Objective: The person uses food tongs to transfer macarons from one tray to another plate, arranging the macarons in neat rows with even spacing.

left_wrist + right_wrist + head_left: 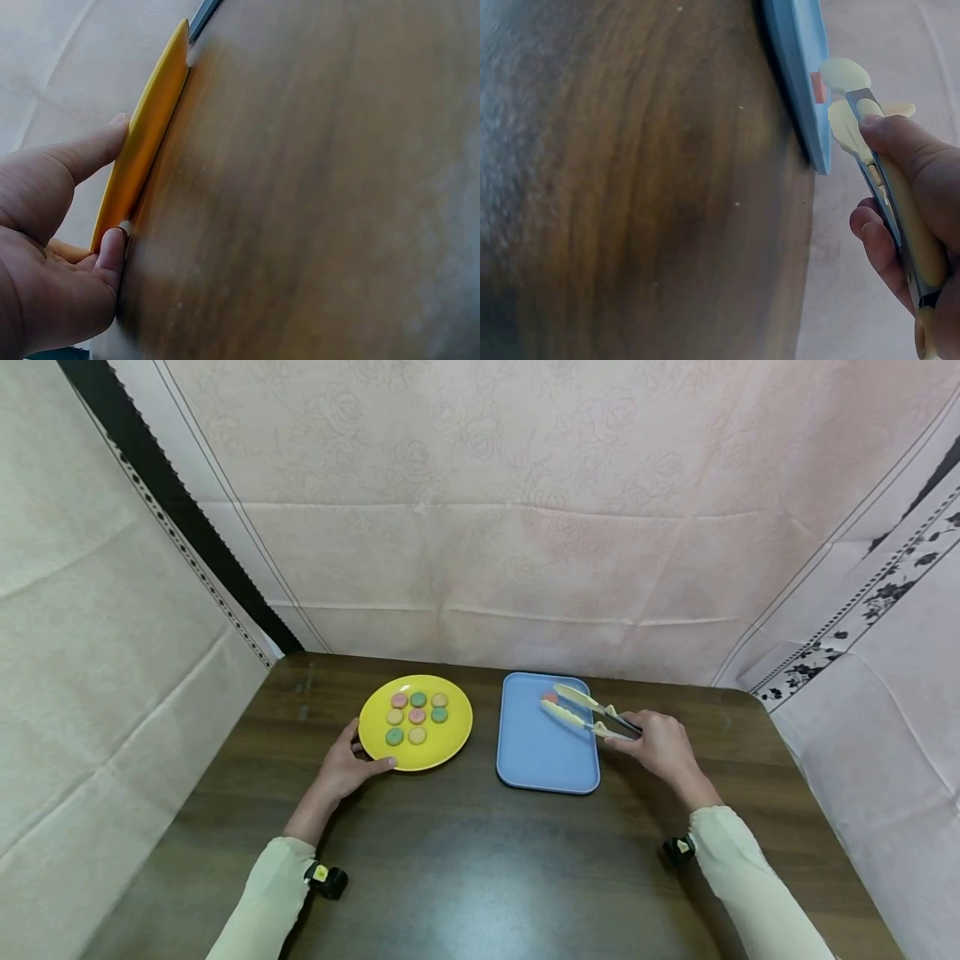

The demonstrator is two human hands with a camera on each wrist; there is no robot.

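On the left, my left hand [351, 770] grips the near-left rim of a yellow plate [450, 739], thumb on the edge and fingers at its side. Several pink, green and cream macarons [417, 716] lie spread over that plate. My right hand [663, 745] holds a pair of tongs [577, 697] with cream tips, reaching over a blue tray [543, 764]. At the tray's far end a single pink macaron [550, 697] lies by the tong tips, which are spread apart around it. In the right wrist view, thumb and fingers wrap the tongs' handles [911, 217].
Plate and tray stand side by side near the far edge of a dark wooden table [465, 877], with a gap between them. Pale patterned cloth [480, 568] hangs behind the table and along both sides.
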